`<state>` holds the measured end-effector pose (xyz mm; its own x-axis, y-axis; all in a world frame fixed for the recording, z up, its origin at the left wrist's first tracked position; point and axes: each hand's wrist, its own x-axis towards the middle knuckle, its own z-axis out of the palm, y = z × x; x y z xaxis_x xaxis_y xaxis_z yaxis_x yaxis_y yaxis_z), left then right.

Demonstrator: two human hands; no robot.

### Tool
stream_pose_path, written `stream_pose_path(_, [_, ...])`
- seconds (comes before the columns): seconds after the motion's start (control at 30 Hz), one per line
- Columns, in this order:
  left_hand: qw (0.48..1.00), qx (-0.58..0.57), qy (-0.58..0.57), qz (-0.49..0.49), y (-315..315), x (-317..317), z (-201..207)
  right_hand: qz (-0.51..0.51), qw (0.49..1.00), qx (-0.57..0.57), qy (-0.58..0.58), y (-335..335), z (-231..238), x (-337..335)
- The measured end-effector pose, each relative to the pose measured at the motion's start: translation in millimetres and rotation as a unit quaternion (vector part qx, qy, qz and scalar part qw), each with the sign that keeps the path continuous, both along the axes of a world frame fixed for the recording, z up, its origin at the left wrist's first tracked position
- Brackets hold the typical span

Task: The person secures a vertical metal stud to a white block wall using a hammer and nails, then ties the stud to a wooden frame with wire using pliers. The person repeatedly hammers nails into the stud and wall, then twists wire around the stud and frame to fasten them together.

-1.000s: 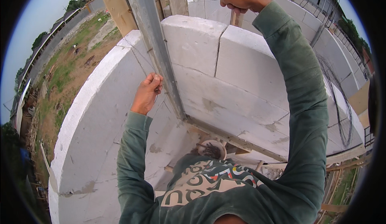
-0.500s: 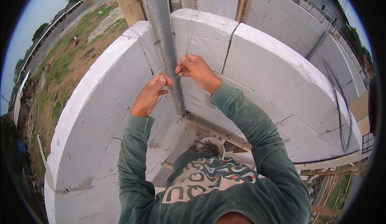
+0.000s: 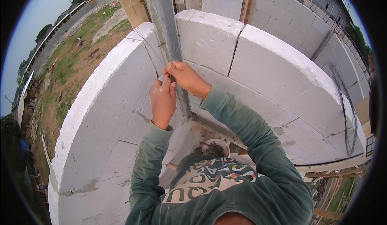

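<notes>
At the corner where two pale block walls meet, a grey metal post [image 3: 162, 21] stands upright. Thin tie wire [image 3: 147, 43] runs faintly across the left wall's top beside this post. In front of the post my two hands almost touch, both with fingers pinched. My left hand [image 3: 163, 104] is the lower one, closed on the wire. Just above and to its right, my right hand [image 3: 186, 78] also pinches the wire. The wire's ends are hidden among the fingers.
The left block wall [image 3: 109, 96] and right block wall [image 3: 278, 75] curve around me. Loose dark wire [image 3: 345, 108] hangs over the right wall. Below, a round bucket [image 3: 226, 147] holds dark rods or tools. A wooden board [image 3: 131, 3] rises behind the post.
My hands have come together in front of the post. The right moved left and down; the left moved right and turned knuckles up. The view has shifted slightly.
</notes>
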<state>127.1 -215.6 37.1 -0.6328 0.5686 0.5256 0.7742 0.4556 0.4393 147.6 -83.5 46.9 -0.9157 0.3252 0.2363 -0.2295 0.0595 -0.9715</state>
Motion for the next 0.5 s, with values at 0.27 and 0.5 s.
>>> stream_pose_path(0.27, [0.909,-0.281,-0.258,-0.168,-47.4,-38.8,123.7,-0.029,0.998,0.019,0.060,-10.8,16.1,21.7])
stream_pose_path(0.5, [0.735,0.313,-0.594,-0.089,37.2,-77.0,114.1,-0.060,0.996,-0.064,0.009,-14.4,19.7,28.3])
